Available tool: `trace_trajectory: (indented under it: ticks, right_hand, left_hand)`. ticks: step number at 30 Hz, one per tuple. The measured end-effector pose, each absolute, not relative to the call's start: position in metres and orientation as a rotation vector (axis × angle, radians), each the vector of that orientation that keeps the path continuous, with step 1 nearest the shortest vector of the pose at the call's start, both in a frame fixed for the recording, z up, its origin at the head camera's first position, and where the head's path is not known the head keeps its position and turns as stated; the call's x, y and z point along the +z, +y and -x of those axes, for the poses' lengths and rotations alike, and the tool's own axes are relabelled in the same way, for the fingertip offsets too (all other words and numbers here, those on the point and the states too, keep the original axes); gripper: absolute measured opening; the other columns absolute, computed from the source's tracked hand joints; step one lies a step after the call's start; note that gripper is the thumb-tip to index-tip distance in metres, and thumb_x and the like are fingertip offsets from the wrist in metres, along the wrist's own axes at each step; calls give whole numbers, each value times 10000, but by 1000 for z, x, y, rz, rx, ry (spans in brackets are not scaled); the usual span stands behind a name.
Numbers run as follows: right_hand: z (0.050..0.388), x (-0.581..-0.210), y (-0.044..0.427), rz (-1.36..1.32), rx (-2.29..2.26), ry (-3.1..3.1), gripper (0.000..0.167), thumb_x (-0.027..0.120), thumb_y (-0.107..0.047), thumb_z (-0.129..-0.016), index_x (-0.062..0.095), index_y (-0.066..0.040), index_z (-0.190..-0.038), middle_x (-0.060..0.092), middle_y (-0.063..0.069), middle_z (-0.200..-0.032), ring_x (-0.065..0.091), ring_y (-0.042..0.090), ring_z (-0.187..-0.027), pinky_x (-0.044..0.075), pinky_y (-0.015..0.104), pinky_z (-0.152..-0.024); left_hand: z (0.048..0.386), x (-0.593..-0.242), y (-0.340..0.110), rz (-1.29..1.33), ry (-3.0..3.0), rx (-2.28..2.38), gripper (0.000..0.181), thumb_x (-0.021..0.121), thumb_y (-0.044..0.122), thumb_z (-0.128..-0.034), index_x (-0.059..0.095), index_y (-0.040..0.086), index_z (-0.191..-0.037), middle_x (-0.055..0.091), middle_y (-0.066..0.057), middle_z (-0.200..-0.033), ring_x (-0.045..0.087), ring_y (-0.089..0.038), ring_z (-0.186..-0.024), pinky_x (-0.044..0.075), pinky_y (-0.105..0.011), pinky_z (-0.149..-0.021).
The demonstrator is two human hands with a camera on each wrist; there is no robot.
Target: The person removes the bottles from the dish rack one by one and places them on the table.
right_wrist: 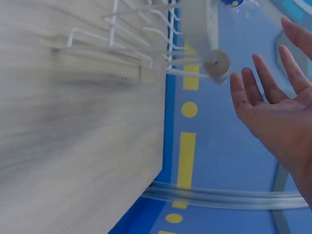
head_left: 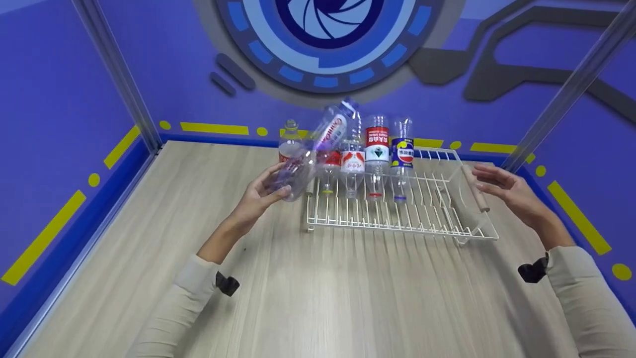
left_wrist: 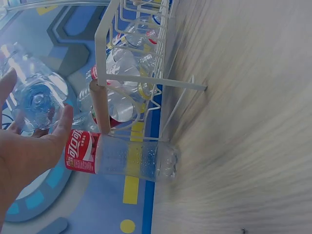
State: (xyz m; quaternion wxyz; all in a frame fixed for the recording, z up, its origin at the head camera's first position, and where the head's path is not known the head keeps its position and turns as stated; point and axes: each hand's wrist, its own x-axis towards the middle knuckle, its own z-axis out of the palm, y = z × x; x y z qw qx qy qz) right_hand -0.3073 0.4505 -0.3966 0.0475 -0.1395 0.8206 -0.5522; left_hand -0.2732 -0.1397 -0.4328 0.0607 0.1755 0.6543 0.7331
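My left hand [head_left: 256, 199] grips a clear plastic bottle [head_left: 330, 133] near its base. The bottle has a white label with red lettering and tilts up and away over the rack's left end. In the left wrist view, its round base [left_wrist: 39, 100] lies between thumb and fingers. My right hand [head_left: 509, 188] is beside the wooden handle [head_left: 475, 189] at the right end of a white wire rack [head_left: 377, 227]. Its fingers are extended and hold nothing, and the right wrist view shows a gap between fingers and handle.
Several empty bottles stand neck-down in the rack, including ones with a red label [head_left: 376, 144] and a blue label [head_left: 403, 154]. A red-labelled cola bottle [left_wrist: 82, 151] stands on the table [head_left: 278, 298] just left of the rack. Blue printed panels [head_left: 59, 124] enclose the table.
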Motion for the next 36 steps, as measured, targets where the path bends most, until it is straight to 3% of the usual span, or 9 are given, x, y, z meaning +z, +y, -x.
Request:
trace_trajectory:
  ticks: [5, 11, 17, 21, 25, 36]
  right_hand:
    - [311, -412, 463, 408, -1860, 2377, 417, 568, -32, -1029, 551, -95, -1441, 654, -82, -1319, 648, -2, -1138, 535, 131, -916]
    - [309, -423, 468, 315, -1843, 2337, 480, 562, -77, -1043, 457, -12, -1507, 635, -117, -1312, 667, -8, -1053, 552, 141, -857]
    - [308, -427, 468, 288, -1759, 2379, 480, 567, -122, -1049, 464, -52, -1513, 606, -160, -1318, 625, -8, -991, 532, 150, -793]
    - [308, -430, 468, 299, -1680, 2394, 482, 532, -150, -1069, 429, -68, -1533, 557, -110, -1320, 610, 3, -1016, 532, 159, -821]
    - [308, -431, 470, 317, -1680, 2340, 481, 493, -165, -1086, 393, -103, -1552, 539, -94, -1323, 632, 21, -1074, 547, 180, -867]
    - [306, -435, 477, 404, -1741, 2112, 497, 350, -129, -1121, 232, -126, -1603, 594, -66, -1344, 629, 62, -1212, 568, 260, -954]
  left_hand:
    - [273, -433, -144, -504, 1819, 2387, 614, 571, 56, -1023, 317, 126, -1578, 376, -150, -1576, 410, -299, -1453, 484, -286, -1076]
    - [272, -434, -147, -536, 1674, 2563, 552, 511, 80, -1061, 272, 150, -1554, 382, -116, -1578, 533, -220, -1337, 520, -303, -1045]
    - [274, -433, -151, -547, 1567, 2688, 520, 535, 66, -1045, 271, 230, -1461, 448, -81, -1487, 632, -187, -1225, 536, -334, -1051]
    - [278, -432, -154, -535, 1568, 2711, 627, 536, -20, -1001, 223, 243, -1477, 435, -82, -1479, 646, -211, -1219, 537, -347, -1053]
    - [282, -432, -159, -471, 1603, 2691, 792, 535, -41, -995, 138, 289, -1595, 370, -99, -1555, 610, -228, -1280, 507, -342, -1092]
    - [289, -441, -168, -221, 1581, 2700, 857, 553, 2, -1013, 63, 303, -1649, 198, -36, -1708, 318, -276, -1537, 418, -303, -1172]
